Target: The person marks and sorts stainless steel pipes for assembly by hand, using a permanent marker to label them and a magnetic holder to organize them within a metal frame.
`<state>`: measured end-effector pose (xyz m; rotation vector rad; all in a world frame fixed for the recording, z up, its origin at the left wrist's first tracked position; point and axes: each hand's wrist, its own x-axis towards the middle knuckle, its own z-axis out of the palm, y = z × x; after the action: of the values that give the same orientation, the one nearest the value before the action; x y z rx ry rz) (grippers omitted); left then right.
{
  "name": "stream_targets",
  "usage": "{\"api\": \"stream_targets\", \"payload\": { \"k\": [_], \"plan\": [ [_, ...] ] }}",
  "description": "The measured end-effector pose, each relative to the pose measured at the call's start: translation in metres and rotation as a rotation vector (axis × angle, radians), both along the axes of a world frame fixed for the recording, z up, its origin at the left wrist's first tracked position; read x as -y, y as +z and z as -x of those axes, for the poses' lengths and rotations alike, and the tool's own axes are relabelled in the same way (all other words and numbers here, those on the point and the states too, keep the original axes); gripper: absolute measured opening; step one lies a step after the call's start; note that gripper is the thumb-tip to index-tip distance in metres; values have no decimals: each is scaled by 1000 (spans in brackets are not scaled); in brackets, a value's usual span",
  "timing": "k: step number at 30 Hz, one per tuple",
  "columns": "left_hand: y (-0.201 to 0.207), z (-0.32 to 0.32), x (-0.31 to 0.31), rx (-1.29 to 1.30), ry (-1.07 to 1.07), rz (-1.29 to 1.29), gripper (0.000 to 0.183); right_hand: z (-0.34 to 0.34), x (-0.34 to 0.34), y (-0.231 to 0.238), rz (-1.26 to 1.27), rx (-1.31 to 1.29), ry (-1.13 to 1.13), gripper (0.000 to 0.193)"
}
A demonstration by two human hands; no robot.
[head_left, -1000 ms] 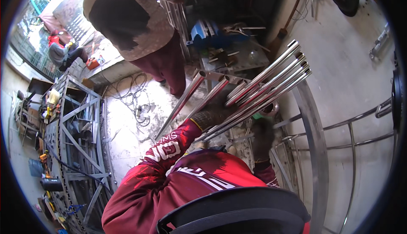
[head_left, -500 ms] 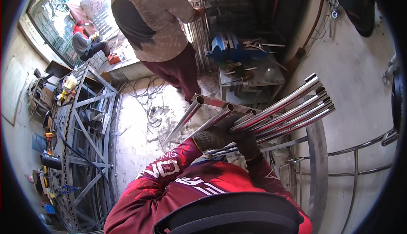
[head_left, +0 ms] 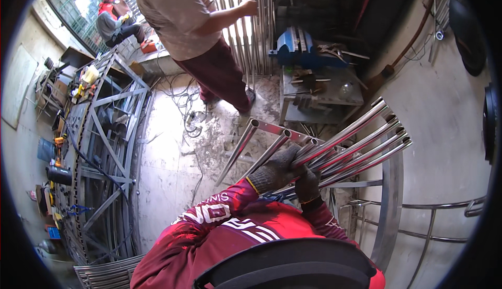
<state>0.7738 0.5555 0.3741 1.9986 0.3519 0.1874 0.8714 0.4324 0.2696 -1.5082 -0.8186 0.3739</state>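
A frame of shiny metal tubes (head_left: pixel 361 134) joined by flat bars is held tilted in front of my chest, with several open tube ends facing up and away. My left hand (head_left: pixel 273 173), in a grey knit glove, is closed around a tube near the middle of the frame. Beside it my right hand (head_left: pixel 307 185), gloved alike, grips the frame from below; its fingers are partly hidden by the tubes. The lower part of the frame passes behind my hands and is hidden by them.
A standing person (head_left: pixel 178 22) holds a similar tube grille (head_left: pixel 246 32) ahead. A blue bench vise (head_left: pixel 294 47) sits on a metal stand (head_left: pixel 321 98). A steel rack with tools (head_left: pixel 107 132) lines the left. Cables (head_left: pixel 183 106) lie on the floor. A curved metal bar (head_left: pixel 389 210) stands at right.
My view has shifted slightly, and the tube frame remains in both my hands. The standing person has turned and stepped a little, showing more of the grille they hold.
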Motion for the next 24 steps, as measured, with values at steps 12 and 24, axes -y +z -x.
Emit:
{"api": "stream_targets", "payload": {
  "k": [12,24],
  "plan": [
    [-39,9,-17,255,122,118,27,3,-28,11,-88,-298,64,15],
    [-16,9,-23,58,222,152,34,-7,-40,-6,-48,-309,162,9]
  ]
}}
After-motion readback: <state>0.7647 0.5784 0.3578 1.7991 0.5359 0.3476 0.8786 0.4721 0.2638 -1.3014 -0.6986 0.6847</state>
